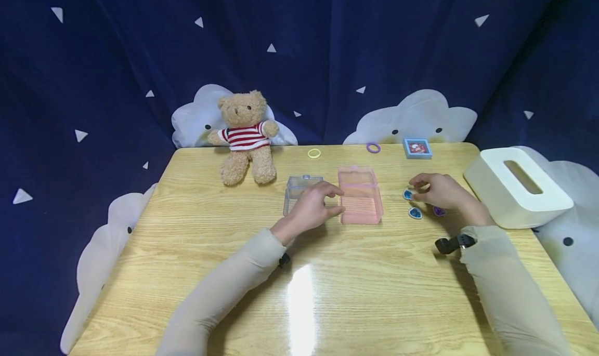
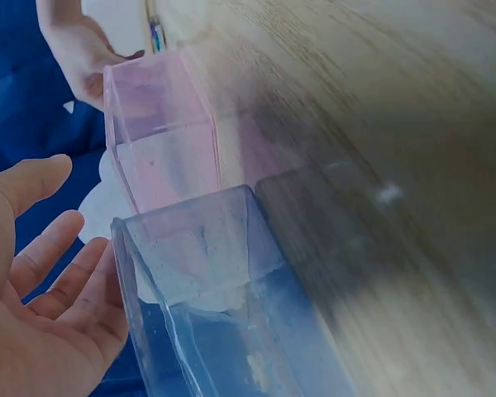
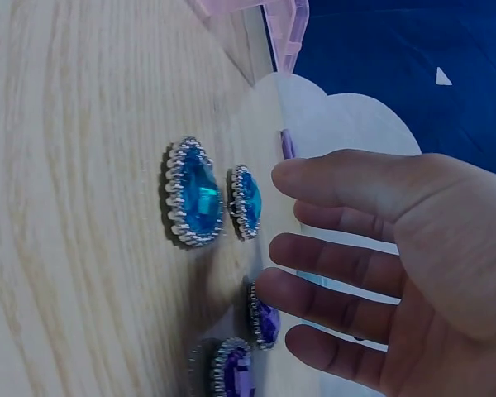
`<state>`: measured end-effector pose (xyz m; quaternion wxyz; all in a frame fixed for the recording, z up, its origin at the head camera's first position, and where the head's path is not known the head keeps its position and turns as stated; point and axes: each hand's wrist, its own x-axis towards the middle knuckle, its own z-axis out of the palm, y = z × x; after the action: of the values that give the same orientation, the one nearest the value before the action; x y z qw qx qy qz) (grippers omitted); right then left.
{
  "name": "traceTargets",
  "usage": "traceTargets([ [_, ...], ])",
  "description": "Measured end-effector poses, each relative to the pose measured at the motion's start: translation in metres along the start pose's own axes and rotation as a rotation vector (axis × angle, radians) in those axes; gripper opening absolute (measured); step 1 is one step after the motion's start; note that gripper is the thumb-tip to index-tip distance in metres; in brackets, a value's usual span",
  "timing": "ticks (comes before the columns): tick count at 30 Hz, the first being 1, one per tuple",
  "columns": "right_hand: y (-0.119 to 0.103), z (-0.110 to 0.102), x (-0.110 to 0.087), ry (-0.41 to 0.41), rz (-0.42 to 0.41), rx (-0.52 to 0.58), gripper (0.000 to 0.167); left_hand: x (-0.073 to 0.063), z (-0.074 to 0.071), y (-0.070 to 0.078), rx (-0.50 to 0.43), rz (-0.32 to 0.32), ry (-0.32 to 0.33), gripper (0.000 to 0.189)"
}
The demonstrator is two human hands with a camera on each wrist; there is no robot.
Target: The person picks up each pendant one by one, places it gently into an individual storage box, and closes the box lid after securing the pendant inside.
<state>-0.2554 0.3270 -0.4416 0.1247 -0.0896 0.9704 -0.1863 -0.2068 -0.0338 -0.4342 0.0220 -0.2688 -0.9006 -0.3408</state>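
Blue gems, 2, not lifted off surface; pink box open; left hand, right hand: fingers parted, holding nothing.

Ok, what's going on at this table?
A person has both hands out over the table, neither visibly gripping anything. The left hand is by the open pink box and the open grey-blue box; whether it touches either isn't clear. The right hand hovers with spread fingers by two blue gems and two purple gems, which lie outside the boxes.
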Motion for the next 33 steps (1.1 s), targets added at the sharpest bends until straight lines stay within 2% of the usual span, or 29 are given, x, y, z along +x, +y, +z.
traceTargets([
  [8, -0.003, 0.003, 0.000, 0.033, -0.050, -0.032, 0.049, 0.003, 0.007, 0.005, 0.037, 0.003, -0.029, 0.034],
  [12, -0.005, 0.005, 0.001, 0.036, -0.042, -0.039, 0.049, 0.003, 0.010, 0.006, 0.052, -0.001, -0.059, 0.033],
  [16, -0.005, 0.007, 0.002, 0.030, -0.035, -0.045, 0.048, 0.003, 0.014, 0.005, 0.084, 0.025, -0.078, 0.033],
  [23, -0.006, 0.009, 0.005, 0.014, -0.023, -0.042, 0.047, 0.002, 0.015, 0.004, 0.119, 0.057, -0.075, 0.030],
  [33, -0.004, 0.014, 0.009, 0.024, -0.037, -0.071, 0.041, 0.003, 0.016, 0.004, 0.102, 0.048, -0.071, 0.028],
])
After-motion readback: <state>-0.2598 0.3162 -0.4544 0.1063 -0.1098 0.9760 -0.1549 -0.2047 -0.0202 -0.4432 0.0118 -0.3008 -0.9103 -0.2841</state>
